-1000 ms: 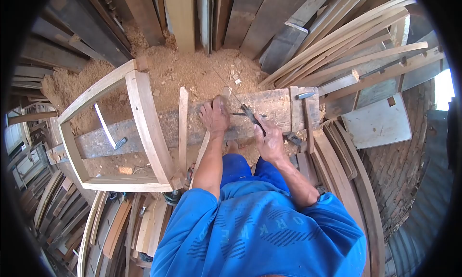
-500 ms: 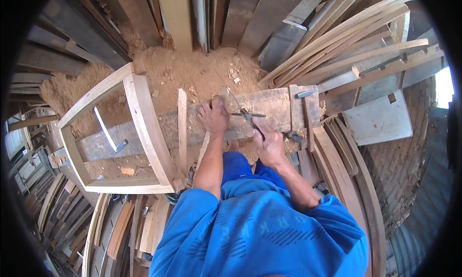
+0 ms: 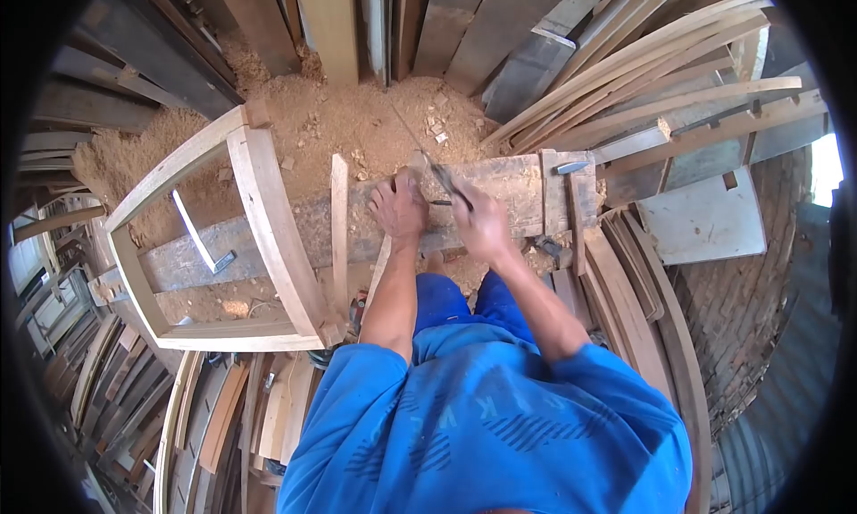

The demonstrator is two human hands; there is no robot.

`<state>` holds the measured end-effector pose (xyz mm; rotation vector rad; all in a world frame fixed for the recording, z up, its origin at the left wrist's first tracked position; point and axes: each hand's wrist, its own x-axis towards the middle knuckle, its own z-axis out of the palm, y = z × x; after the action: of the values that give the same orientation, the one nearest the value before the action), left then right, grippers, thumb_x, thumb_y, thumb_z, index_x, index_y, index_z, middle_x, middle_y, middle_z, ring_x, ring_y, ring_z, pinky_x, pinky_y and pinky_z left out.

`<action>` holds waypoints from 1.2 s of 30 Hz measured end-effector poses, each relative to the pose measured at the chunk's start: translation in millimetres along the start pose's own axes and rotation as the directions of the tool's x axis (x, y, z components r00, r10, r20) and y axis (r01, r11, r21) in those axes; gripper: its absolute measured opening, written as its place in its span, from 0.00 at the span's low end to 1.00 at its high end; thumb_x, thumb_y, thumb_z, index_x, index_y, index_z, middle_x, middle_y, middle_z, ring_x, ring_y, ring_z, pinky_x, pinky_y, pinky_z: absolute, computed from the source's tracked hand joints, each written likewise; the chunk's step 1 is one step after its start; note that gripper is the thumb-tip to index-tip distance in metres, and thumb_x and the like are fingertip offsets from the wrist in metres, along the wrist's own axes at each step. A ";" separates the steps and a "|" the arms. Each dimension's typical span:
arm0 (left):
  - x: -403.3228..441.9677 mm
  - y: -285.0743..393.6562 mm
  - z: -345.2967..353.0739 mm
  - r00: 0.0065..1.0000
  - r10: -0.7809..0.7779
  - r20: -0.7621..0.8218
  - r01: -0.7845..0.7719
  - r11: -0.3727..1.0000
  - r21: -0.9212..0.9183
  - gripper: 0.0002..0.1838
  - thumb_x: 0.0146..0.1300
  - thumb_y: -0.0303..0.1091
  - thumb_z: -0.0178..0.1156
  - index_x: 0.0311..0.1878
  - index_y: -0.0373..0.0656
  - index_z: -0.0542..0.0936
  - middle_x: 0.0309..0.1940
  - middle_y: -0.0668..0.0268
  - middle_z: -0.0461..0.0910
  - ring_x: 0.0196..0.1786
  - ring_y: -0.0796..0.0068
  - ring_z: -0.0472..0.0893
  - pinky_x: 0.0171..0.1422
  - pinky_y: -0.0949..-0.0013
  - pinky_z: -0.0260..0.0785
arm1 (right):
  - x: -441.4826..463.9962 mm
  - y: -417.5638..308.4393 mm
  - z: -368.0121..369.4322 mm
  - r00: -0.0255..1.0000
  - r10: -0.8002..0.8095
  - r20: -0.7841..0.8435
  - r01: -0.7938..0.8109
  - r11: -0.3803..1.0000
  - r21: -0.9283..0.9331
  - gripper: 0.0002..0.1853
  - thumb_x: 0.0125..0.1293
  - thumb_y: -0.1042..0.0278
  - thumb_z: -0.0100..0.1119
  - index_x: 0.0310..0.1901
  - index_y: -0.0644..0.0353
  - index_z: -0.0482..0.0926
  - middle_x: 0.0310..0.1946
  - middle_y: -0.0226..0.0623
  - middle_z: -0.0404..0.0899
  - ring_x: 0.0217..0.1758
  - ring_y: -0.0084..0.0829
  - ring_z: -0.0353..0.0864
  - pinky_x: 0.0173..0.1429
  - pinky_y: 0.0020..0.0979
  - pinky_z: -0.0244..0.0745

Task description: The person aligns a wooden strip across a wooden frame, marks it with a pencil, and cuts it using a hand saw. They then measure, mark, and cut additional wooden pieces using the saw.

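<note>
My right hand (image 3: 483, 226) is closed round the dark handle of a thin-bladed handsaw (image 3: 423, 153), whose blade points away from me, up and to the left. Close to the blade, my left hand (image 3: 399, 207) presses on a pale wooden strip (image 3: 381, 262) lying across the thick plank bench (image 3: 511, 191). Part of the strip is hidden under that hand and forearm. A dark tool lies between the two hands, mostly covered by the right one.
A curved wooden frame (image 3: 278, 219) rests over the bench's left part, with a metal square (image 3: 198, 233) inside it. A narrow strip (image 3: 339, 233) crosses the bench. A plane blade (image 3: 571, 167) lies at right. Sawdust (image 3: 330, 125) and stacked boards (image 3: 491, 32) lie beyond.
My right hand and the saw have moved forward and slightly left, nearer my left hand. My left hand stays at nearly the same place on the strip.
</note>
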<state>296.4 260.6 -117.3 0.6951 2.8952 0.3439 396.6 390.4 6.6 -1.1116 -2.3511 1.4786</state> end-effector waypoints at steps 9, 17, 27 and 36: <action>3.3 1.1 1.5 1.000 0.005 -0.019 -0.005 0.999 0.032 0.16 0.75 0.48 0.57 0.62 0.62 0.82 0.47 0.55 0.76 0.54 0.49 0.75 0.58 0.46 0.63 | -35.2 -13.2 -30.7 0.999 -0.031 0.021 0.032 0.999 -0.042 0.18 0.74 0.70 0.60 0.62 0.65 0.84 0.41 0.65 0.86 0.44 0.60 0.90 0.49 0.49 0.84; 4.3 2.4 3.4 0.999 -0.038 0.031 0.037 0.999 0.030 0.17 0.74 0.47 0.58 0.63 0.64 0.81 0.48 0.55 0.77 0.55 0.48 0.75 0.59 0.45 0.63 | -12.7 -19.8 -22.6 0.994 0.039 0.103 -0.039 0.999 -0.008 0.21 0.73 0.70 0.58 0.66 0.65 0.82 0.41 0.67 0.84 0.45 0.60 0.90 0.48 0.48 0.84; 0.1 2.8 -3.4 1.000 -0.021 0.018 0.021 1.000 0.000 0.16 0.72 0.46 0.61 0.61 0.65 0.81 0.52 0.57 0.77 0.57 0.49 0.75 0.59 0.45 0.63 | 18.4 -9.3 12.4 0.994 0.047 0.094 -0.038 0.994 -0.102 0.24 0.72 0.71 0.58 0.68 0.67 0.79 0.36 0.67 0.83 0.41 0.64 0.87 0.46 0.52 0.83; 4.9 4.0 -4.6 0.995 -0.031 0.092 0.028 0.999 0.029 0.15 0.73 0.47 0.60 0.61 0.64 0.81 0.54 0.57 0.77 0.58 0.49 0.74 0.59 0.44 0.62 | 4.3 -24.7 -5.6 0.966 0.213 0.148 -0.187 0.967 -0.173 0.21 0.72 0.72 0.58 0.64 0.67 0.82 0.51 0.62 0.85 0.52 0.61 0.88 0.56 0.48 0.85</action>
<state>293.0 265.5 -112.3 0.6536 2.8248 0.2618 383.6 391.4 28.8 -1.3510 -2.5736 1.5242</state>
